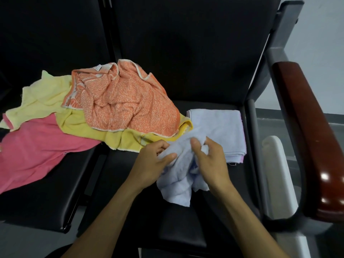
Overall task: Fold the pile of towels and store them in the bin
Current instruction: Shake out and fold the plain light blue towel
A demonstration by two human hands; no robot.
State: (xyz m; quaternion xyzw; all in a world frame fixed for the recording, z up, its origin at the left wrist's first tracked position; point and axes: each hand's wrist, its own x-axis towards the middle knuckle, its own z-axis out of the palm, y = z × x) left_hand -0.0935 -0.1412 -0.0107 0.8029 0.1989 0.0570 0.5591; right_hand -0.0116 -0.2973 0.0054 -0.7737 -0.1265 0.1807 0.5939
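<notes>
Both hands, left hand (154,161) and right hand (210,162), grip a crumpled pale blue towel (178,179) above a black seat (130,192), beside a folded stack (217,131). Unfolded towels (121,101) wait left. Next, likely find corners and spread it.

Two bare forearms enter from the bottom edge, no sleeves visible up to where the frame cuts them off. Left hand (152,162) and right hand (210,161) both bare: no gloves, rings, watch or wristbands. Nails short, unpainted. Rest of the person is out of view.
</notes>
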